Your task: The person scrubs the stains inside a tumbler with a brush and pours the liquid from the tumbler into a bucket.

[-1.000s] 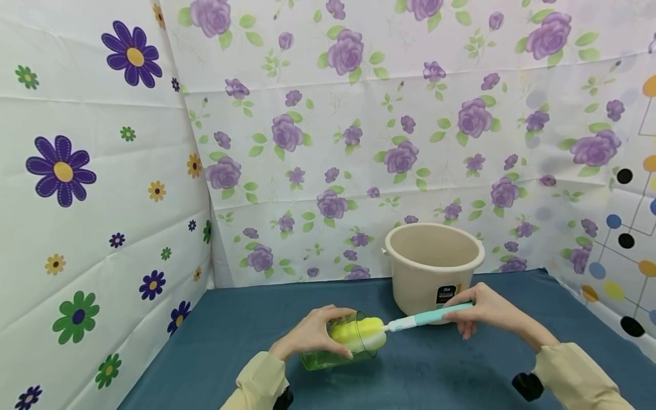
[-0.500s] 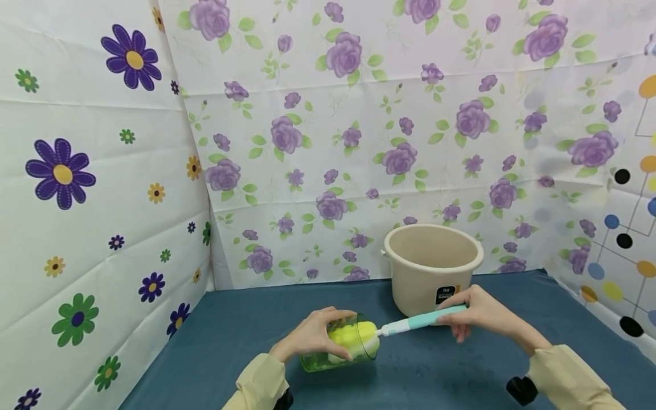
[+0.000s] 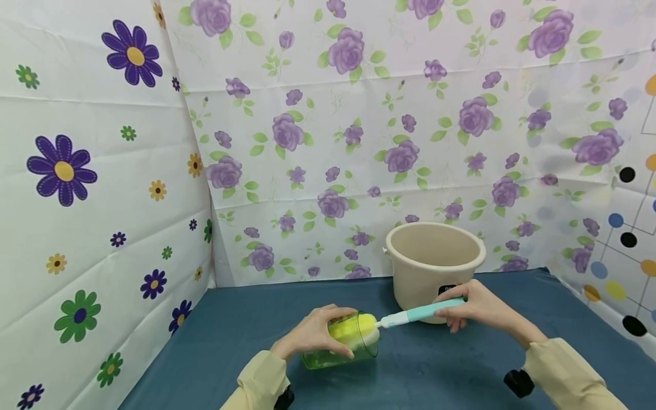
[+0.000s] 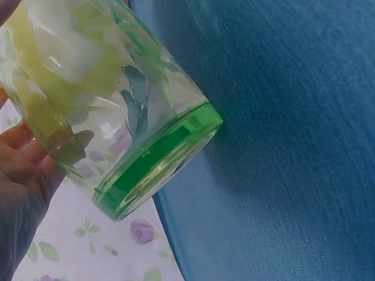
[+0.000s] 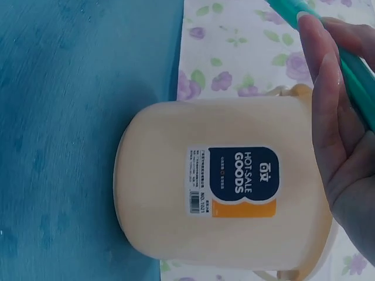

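My left hand point(image 3: 319, 333) grips a green-tinted glass point(image 3: 333, 360) that is tipped on its side, mouth to the right. In the left wrist view its thick green base point(image 4: 158, 161) faces away from the hand. A yellow and white sponge head point(image 3: 366, 326) sits mostly inside the glass, its end at the mouth. The sponge belongs to a cup brush with a white and teal handle point(image 3: 422, 311). My right hand point(image 3: 471, 304) pinches that handle near its far end, thumb and fingers around the teal part in the right wrist view.
A beige bucket point(image 3: 410, 279) with a label point(image 5: 243, 181) stands behind the right hand at the back of the table. Blue cloth point(image 3: 246, 336) covers the table. Flower-printed sheets point(image 3: 307, 171) hang at the back and sides.
The brush has moved left, and its sponge head has gone deeper into the glass. My right hand has shifted slightly left with the handle; the left hand and glass stay nearly still.
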Available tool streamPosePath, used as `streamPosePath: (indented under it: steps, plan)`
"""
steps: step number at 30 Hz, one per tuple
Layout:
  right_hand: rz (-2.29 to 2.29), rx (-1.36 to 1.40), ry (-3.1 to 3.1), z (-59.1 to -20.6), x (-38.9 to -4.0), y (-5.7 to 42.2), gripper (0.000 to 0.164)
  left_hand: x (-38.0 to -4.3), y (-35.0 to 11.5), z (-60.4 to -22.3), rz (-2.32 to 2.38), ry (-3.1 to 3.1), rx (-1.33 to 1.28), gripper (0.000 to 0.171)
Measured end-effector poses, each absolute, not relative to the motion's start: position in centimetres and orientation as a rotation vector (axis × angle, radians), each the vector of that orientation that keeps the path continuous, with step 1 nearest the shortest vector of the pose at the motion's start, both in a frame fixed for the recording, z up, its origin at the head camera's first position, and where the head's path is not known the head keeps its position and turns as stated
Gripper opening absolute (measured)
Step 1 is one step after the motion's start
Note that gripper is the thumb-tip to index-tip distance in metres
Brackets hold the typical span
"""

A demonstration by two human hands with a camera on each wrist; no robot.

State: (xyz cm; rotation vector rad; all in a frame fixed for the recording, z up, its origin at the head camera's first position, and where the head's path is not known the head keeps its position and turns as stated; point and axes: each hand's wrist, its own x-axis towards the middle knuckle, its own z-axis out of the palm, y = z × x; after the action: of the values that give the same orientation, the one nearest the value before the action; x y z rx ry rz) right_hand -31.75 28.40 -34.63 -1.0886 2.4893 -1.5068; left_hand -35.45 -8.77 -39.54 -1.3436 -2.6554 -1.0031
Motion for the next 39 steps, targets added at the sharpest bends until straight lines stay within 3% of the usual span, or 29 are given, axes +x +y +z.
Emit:
streamPosePath:
  steps: [39]
  plan:
    - [-1.482,-1.074,2.438,-35.5,-31.3,26.7,0.022,-35.3,-8.8,-39.5,-1.025,-2.648,-1.356,0.074]
